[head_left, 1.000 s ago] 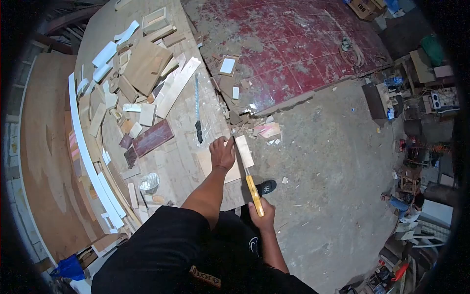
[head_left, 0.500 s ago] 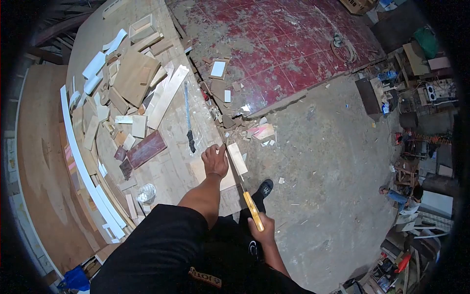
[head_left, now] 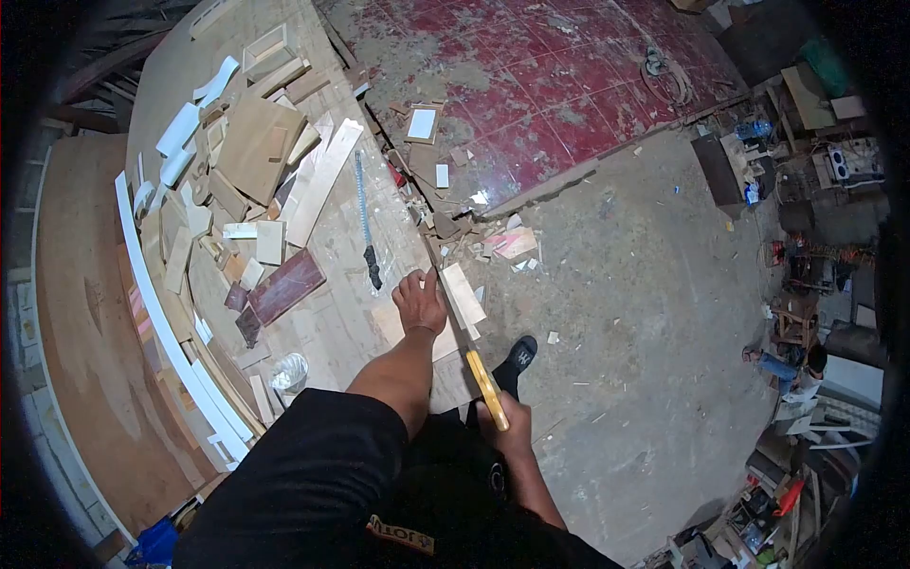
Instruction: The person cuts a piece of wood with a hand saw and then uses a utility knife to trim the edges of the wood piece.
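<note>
Two bare hands at work here, both near the edge of a cluttered wooden counter (head_left: 327, 327). The right hand (head_left: 509, 424) has its fingers wrapped round the yellow handle of a saw (head_left: 486, 389), so that grip is closed up. The blade runs away from those fingers, up along the counter's edge, with its far part just beside the left hand (head_left: 420, 302).

That left hand is planted palm down on a pale board (head_left: 445, 347), fingers pointing away from the body and a bit bent. Can't tell if the fingertips hook over the board's far edge or just press on top. Most of the board shows under and behind the palm, on the wrist side of those fingers. The index finger is super close to the blade; can't make out whether they touch.

On the other side of the blade there's a pale strip of wood (head_left: 464, 296), out past the counter's edge. Can't see if it's joined to the board.

Further up the counter, well apart from both hands: a dark red block (head_left: 285, 286) and a heap of wood scraps (head_left: 256, 152).
</note>
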{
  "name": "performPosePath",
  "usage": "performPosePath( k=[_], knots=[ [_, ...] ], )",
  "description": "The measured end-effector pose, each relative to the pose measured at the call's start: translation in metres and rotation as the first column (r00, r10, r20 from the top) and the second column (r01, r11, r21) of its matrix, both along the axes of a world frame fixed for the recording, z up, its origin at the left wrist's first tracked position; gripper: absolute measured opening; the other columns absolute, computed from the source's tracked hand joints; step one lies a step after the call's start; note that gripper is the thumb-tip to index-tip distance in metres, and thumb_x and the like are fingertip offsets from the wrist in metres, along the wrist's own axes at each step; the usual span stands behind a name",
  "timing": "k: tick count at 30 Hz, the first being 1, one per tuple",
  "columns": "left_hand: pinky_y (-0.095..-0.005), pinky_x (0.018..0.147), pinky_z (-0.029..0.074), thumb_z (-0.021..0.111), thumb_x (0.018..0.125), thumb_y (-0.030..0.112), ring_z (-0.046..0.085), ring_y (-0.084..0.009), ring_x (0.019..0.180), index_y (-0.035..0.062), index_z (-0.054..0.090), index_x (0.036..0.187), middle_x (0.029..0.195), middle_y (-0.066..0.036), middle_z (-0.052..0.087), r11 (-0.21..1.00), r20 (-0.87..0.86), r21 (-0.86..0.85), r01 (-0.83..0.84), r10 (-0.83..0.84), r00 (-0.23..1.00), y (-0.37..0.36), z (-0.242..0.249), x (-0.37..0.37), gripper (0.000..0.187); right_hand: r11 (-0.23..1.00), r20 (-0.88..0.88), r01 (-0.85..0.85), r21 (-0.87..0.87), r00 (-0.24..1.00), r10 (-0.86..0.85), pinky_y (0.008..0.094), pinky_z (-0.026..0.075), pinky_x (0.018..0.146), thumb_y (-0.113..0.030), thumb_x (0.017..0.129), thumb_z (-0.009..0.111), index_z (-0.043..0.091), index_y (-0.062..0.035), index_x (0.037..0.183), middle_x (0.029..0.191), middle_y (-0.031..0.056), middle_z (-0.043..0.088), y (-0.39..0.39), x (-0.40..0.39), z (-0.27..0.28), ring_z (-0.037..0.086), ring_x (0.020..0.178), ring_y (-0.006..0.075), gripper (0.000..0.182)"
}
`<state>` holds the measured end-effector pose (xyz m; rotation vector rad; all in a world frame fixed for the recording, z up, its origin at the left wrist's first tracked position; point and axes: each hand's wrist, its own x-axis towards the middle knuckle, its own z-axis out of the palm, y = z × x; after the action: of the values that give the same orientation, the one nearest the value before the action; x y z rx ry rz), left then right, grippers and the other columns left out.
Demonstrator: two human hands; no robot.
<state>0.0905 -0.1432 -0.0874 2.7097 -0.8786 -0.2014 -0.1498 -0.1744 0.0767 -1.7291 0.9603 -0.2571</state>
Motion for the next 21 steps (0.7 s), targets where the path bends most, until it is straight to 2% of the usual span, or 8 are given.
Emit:
performPosePath(
  k=[3,5,6,8,11,13,14,21],
  knots=[
    [-0.0490,0.104,0.029,0.060,0.091,0.019,0.045,-0.0286,0.124,0.0194,0.057,0.134,0.125,-0.009,0.052,0.999,-0.025,0.043,0.008,-0.007,1.000,0.001,0.003,0.001,0.043,0.999,0.016,0.038,0.026,0.999,-0.039,0.0379,0.048,0.055,-0.016,0.086,0.075,0.058,-0.0026,0.076,0.063,0.0155,0.059,-0.002,-0.022,0.027,0.062,0.054,0.0237,0.024],
    [-0.0503,0.106,0.030,0.058,0.091,0.016,0.045,-0.0331,0.126,0.0136,0.055,0.134,0.127,-0.013,0.051,1.000,-0.045,-0.011,0.010,-0.011,0.999,0.000,0.006,0.001,0.043,1.000,-0.093,-0.017,0.004,0.996,0.017,0.0377,0.049,0.056,-0.015,0.085,0.075,0.060,-0.0022,0.078,0.063,0.0158,0.060,-0.008,-0.033,0.042,0.063,0.055,0.0258,0.021],
    [-0.0503,0.106,0.030,0.058,0.091,0.016,0.045,-0.0331,0.126,0.0136,0.055,0.134,0.127,-0.013,0.051,1.000,-0.049,-0.011,0.010,-0.010,0.999,-0.001,0.008,0.001,0.043,0.999,-0.140,-0.026,0.021,0.990,0.029,0.0379,0.049,0.055,-0.015,0.086,0.075,0.059,-0.0025,0.077,0.062,0.0163,0.060,-0.011,-0.034,0.045,0.065,0.055,0.0271,0.022],
    [-0.0502,0.106,0.030,0.058,0.093,0.017,0.045,-0.0331,0.125,0.0105,0.054,0.132,0.127,-0.014,0.052,0.997,-0.058,-0.073,-0.017,0.012,0.998,-0.003,0.013,0.001,0.040,0.999,-0.134,-0.036,-0.005,0.990,0.035,0.0389,0.049,0.055,-0.015,0.086,0.076,0.058,-0.0027,0.078,0.063,0.0169,0.061,-0.017,-0.028,0.053,0.065,0.056,0.0299,0.023],
    [-0.0502,0.106,0.031,0.057,0.093,0.018,0.046,-0.0330,0.124,0.0085,0.055,0.130,0.126,-0.014,0.053,0.997,-0.019,-0.079,0.009,-0.010,1.000,0.000,0.012,0.001,0.038,0.999,-0.119,-0.019,-0.033,0.993,0.015,0.0404,0.050,0.055,-0.016,0.086,0.077,0.057,-0.0029,0.078,0.064,0.0178,0.062,-0.015,-0.024,0.058,0.067,0.058,0.0344,0.025],
    [-0.0494,0.106,0.030,0.058,0.093,0.018,0.047,-0.0310,0.123,0.0105,0.055,0.131,0.125,-0.013,0.053,0.997,0.010,-0.074,0.017,-0.016,1.000,0.002,0.008,-0.001,0.039,0.998,-0.161,-0.059,0.010,0.985,0.060,0.0413,0.050,0.055,-0.018,0.086,0.077,0.057,-0.0027,0.079,0.065,0.0186,0.062,-0.012,-0.022,0.063,0.067,0.060,0.0364,0.026],
    [-0.0486,0.105,0.030,0.060,0.092,0.019,0.048,-0.0290,0.122,0.0125,0.055,0.131,0.124,-0.011,0.054,0.998,0.037,-0.066,0.018,-0.016,0.999,0.002,0.006,-0.002,0.039,0.997,-0.135,-0.068,-0.022,0.989,0.064,0.0422,0.051,0.057,-0.020,0.086,0.078,0.057,-0.0024,0.082,0.066,0.0193,0.063,-0.007,-0.022,0.066,0.068,0.062,0.0375,0.027],
    [-0.0478,0.106,0.030,0.061,0.091,0.022,0.047,-0.0283,0.120,0.0149,0.055,0.130,0.122,-0.010,0.054,0.999,0.022,0.003,0.055,-0.055,0.998,0.006,0.011,-0.013,0.040,0.978,-0.168,-0.192,0.078,0.965,0.203,0.0449,0.052,0.059,-0.022,0.084,0.079,0.057,-0.0018,0.085,0.073,0.0207,0.065,-0.007,-0.032,0.081,0.068,0.069,0.0422,0.030]
  ],
)
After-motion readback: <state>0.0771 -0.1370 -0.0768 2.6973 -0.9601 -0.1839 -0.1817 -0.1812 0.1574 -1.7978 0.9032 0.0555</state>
